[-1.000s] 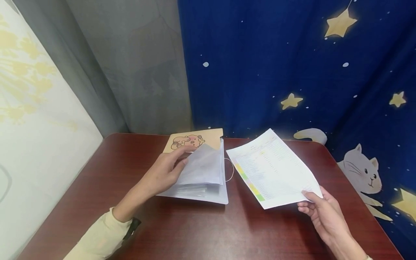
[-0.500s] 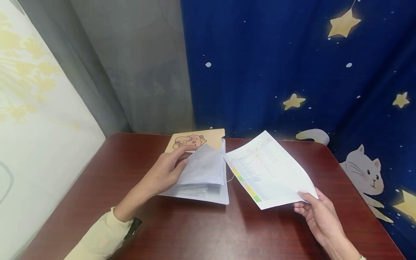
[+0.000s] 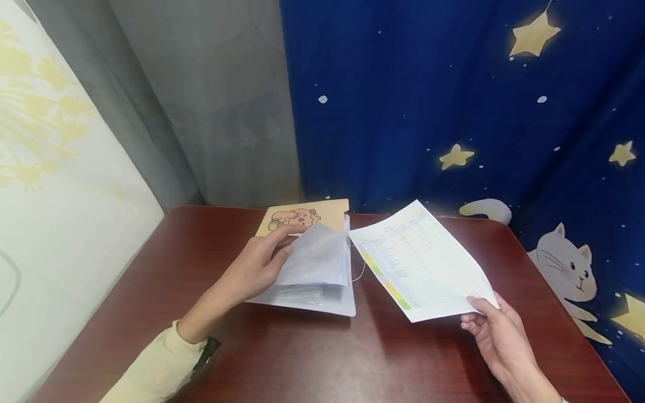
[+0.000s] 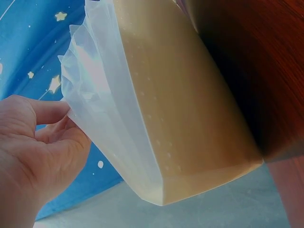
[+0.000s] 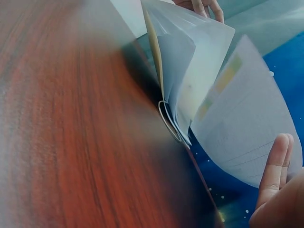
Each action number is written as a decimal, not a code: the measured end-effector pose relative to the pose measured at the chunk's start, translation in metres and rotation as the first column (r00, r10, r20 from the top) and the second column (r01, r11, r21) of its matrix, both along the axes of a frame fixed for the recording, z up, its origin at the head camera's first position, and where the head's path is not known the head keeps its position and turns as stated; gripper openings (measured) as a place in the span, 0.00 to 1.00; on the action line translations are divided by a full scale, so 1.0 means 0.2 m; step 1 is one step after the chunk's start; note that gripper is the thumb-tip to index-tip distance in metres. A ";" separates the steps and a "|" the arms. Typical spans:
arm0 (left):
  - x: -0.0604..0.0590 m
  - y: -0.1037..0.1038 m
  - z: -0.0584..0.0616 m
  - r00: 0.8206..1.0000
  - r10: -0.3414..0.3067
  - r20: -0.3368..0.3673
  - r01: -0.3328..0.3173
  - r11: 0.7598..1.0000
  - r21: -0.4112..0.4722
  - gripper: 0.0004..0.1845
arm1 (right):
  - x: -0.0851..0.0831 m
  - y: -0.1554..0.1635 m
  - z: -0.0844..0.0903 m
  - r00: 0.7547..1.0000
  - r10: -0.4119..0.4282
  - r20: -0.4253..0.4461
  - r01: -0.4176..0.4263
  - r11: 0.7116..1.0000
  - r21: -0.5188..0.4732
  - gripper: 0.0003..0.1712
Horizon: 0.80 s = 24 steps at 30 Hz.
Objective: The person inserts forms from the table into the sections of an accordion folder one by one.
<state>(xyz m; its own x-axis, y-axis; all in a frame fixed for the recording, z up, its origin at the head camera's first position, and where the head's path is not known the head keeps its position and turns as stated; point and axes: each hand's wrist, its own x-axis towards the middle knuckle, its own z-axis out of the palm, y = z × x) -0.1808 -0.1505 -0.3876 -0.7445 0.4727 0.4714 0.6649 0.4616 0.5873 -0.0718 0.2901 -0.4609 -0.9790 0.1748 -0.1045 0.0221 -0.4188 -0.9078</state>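
A display folder [image 3: 330,305] with clear plastic sleeves [image 3: 314,260] lies open on the table; its tan cover [image 3: 330,215] bears a cartoon animal. My left hand [image 3: 254,266] pinches the edge of the sleeves between thumb and fingers and keeps them lifted, as the left wrist view also shows with the hand [image 4: 45,142] at the sleeve edge. To the right, my right hand [image 3: 504,330] grips a printed sheet of paper [image 3: 423,268] by its near right corner, thumb on top. The sheet hangs tilted above the table, its far left corner close beside the folder's right edge.
A thin elastic loop [image 3: 360,271] sticks out from the folder's right side. The dark red wooden table [image 3: 312,364] ends at a blue starry curtain [image 3: 383,112] and a grey curtain [image 3: 216,112] behind. A white panel [image 3: 60,196] stands at the left.
The printed sheet has swung slightly toward the folder and then a little back to the right, with the right hand. My left hand keeps its hold on the sleeves.
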 end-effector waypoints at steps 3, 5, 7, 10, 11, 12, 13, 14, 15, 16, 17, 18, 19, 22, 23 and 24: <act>0.00 0.00 0.00 1.000 0.001 0.003 -0.001 1.000 -0.002 0.25 | 0.01 0.00 -0.01 1.000 0.009 -0.003 -0.009 1.000 -0.005 0.13; 0.00 0.00 0.00 1.000 0.000 0.006 0.000 1.000 -0.003 0.25 | 0.01 -0.01 -0.01 1.000 0.015 -0.003 -0.015 1.000 -0.002 0.13; 0.00 0.00 0.00 1.000 0.000 0.010 0.000 1.000 -0.004 0.24 | 0.01 -0.01 -0.02 1.000 0.019 -0.002 -0.019 1.000 -0.001 0.13; 0.00 0.00 0.00 1.000 0.006 0.017 -0.006 1.000 -0.006 0.24 | 0.00 -0.01 -0.02 1.000 0.014 -0.002 -0.014 1.000 0.001 0.12; 0.00 0.00 0.00 1.000 0.007 0.019 -0.007 1.000 -0.006 0.24 | 0.00 -0.01 -0.02 1.000 0.011 -0.004 -0.011 1.000 -0.002 0.12; 0.00 0.00 0.00 1.000 0.006 0.021 -0.006 1.000 -0.005 0.24 | 0.01 0.00 -0.02 1.000 0.008 -0.007 -0.008 1.000 -0.006 0.12; 0.00 0.00 0.00 1.000 0.005 0.022 -0.005 1.000 -0.004 0.24 | 0.01 0.00 -0.03 1.000 0.006 -0.009 -0.006 1.000 -0.010 0.12; 0.00 0.00 0.00 1.000 0.005 0.021 -0.005 1.000 -0.004 0.24 | 0.01 0.00 -0.03 1.000 0.007 -0.011 -0.007 1.000 -0.015 0.12; 0.00 0.00 0.00 1.000 0.003 0.020 -0.003 1.000 -0.003 0.24 | 0.01 0.00 -0.03 1.000 0.007 -0.012 -0.008 1.000 -0.018 0.12; 0.00 0.00 0.00 1.000 0.002 0.018 -0.002 1.000 -0.002 0.24 | 0.01 0.00 -0.03 1.000 0.012 -0.012 -0.012 1.000 -0.017 0.12; 0.00 0.00 0.00 1.000 0.003 0.016 -0.003 1.000 -0.001 0.24 | 0.01 0.00 -0.03 1.000 0.017 -0.009 -0.017 1.000 -0.016 0.13; 0.00 0.00 0.00 1.000 0.003 0.014 -0.003 1.000 -0.001 0.24 | 0.01 0.00 -0.03 1.000 0.022 -0.005 -0.022 1.000 -0.013 0.13; 0.00 0.00 -0.01 1.000 0.003 0.011 -0.003 1.000 -0.001 0.24 | 0.01 -0.01 -0.04 1.000 0.026 -0.002 -0.026 1.000 -0.007 0.14; 0.00 0.00 -0.01 1.000 0.005 0.005 -0.005 1.000 -0.004 0.25 | 0.01 -0.01 -0.04 1.000 0.029 0.003 -0.029 1.000 0.003 0.14; 0.00 0.00 -0.01 1.000 0.006 0.004 -0.006 1.000 -0.005 0.25 | 0.01 -0.01 -0.04 1.000 0.027 0.001 -0.027 1.000 0.002 0.13; 0.00 0.00 -0.01 1.000 0.007 0.004 -0.007 1.000 -0.006 0.24 | 0.00 0.00 -0.04 1.000 0.024 -0.003 -0.024 1.000 -0.001 0.13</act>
